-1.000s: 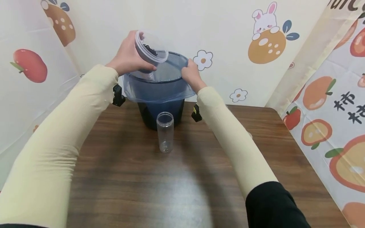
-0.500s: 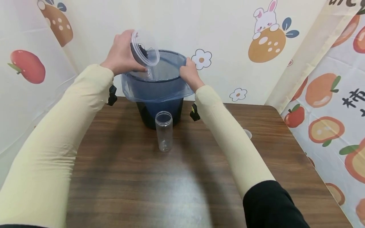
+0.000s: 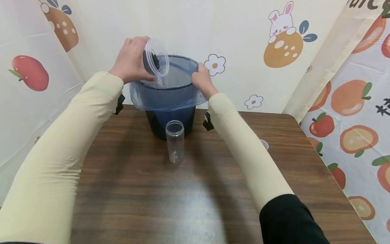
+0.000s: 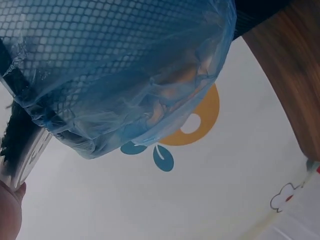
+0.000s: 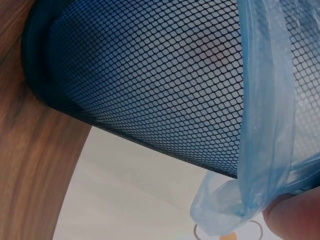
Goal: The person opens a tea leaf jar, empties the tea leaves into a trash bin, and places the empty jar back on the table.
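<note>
1. A brown wooden table [image 3: 128, 189] fills the near part of the scene, crossed by two forearms in cream sleeves.
2. A clear plastic jar [image 3: 175, 141] stands upright and open near the table's middle, just in front of the bin, held by neither hand.
3. Farther back, a black mesh bin [image 3: 170, 117] is lined with a blue plastic bag [image 3: 167, 98], folded over its rim.
4. The right hand [image 3: 203, 81] is closed on the bin's right rim, with bag and rim pinched together.
5. The left hand [image 3: 131, 60] is wrapped around a clear round container [image 3: 155, 61], tilted on its side above the bin's left edge, with dark contents seen inside.
</note>
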